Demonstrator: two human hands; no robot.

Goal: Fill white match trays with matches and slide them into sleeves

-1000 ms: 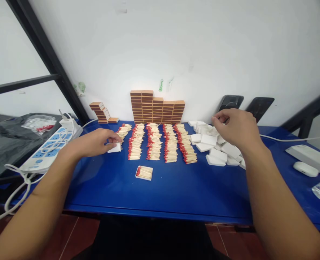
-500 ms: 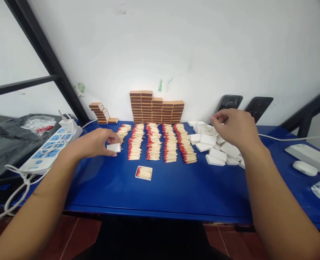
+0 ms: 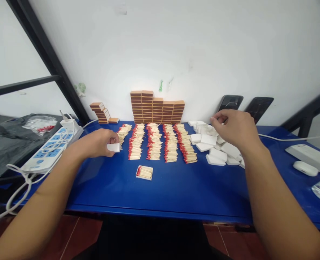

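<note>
My left hand (image 3: 97, 143) grips a small white matchbox tray (image 3: 113, 147) just above the blue table (image 3: 162, 191), left of the rows of red-tipped matches (image 3: 157, 141). My right hand (image 3: 237, 128) hovers with curled fingers over the pile of empty white trays (image 3: 216, 144) at the right; whether it pinches one is hidden. A filled tray of matches (image 3: 144, 173) lies alone in front of the rows. Brown matchbox sleeves (image 3: 157, 107) are stacked against the wall behind.
A smaller leaning stack of sleeves (image 3: 102, 112) stands at the back left. A white power strip (image 3: 51, 146) with cables lies at the left edge. Two dark phones (image 3: 243, 103) lean on the wall. A white keyboard (image 3: 310, 159) and mouse (image 3: 305, 168) sit right.
My left hand has lifted the white tray slightly and drawn it a little left. My right hand has barely shifted over the tray pile.
</note>
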